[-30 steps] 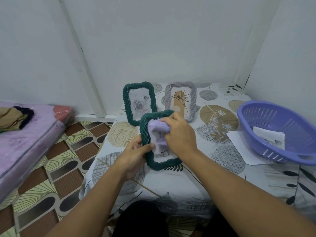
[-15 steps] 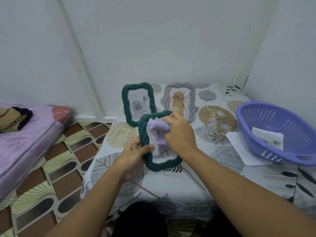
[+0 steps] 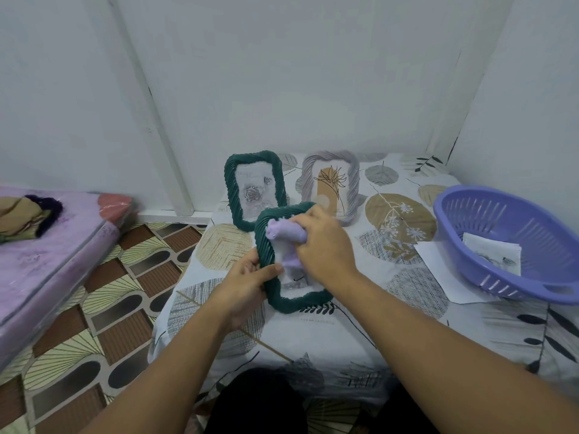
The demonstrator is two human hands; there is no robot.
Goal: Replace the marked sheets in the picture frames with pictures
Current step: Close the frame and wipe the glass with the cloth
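The left hand grips the left rail of the dark green frame, thumb curled over its front, holding it near the middle of the surface. The right hand bunches a lilac cloth against the glazing. Rubbing too hard could likely twist the frame out of that one-sided hold, or knock the two frames standing just behind it. Its long axis runs toward the far edge, tilted, face toward the person.
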